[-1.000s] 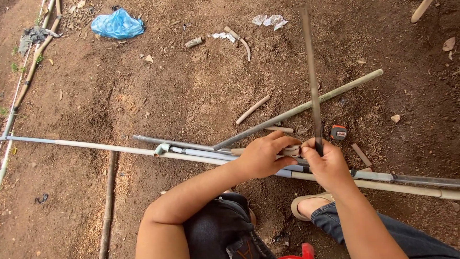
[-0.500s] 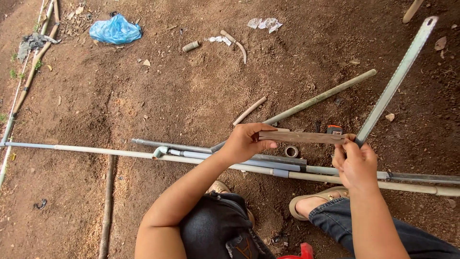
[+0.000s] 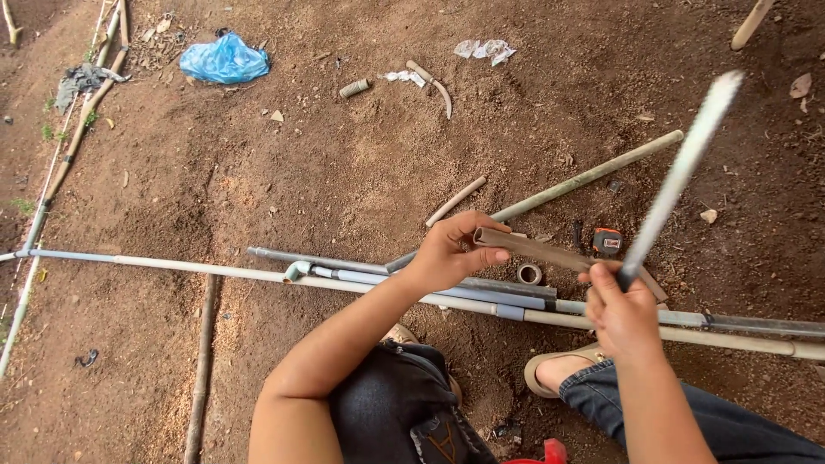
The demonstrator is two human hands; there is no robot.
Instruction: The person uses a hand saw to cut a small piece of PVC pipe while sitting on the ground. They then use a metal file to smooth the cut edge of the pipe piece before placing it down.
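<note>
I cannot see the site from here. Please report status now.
Left hand grips short brown pipe. Right hand grips long blade, raised, blurred. Grey pipes lie under both.

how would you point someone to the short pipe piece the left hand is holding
Start at the long pipes lying across the dirt. Just above them the left hand grips one end of a short brown pipe piece. Unlike the grey pipes around it, it is brown, stubby and lifted off the ground.

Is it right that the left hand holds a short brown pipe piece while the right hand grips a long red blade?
Not quite. In the head view the left hand holds the short brown pipe piece, but the right hand grips a long grey-white blade, blurred, not a red one.
</note>
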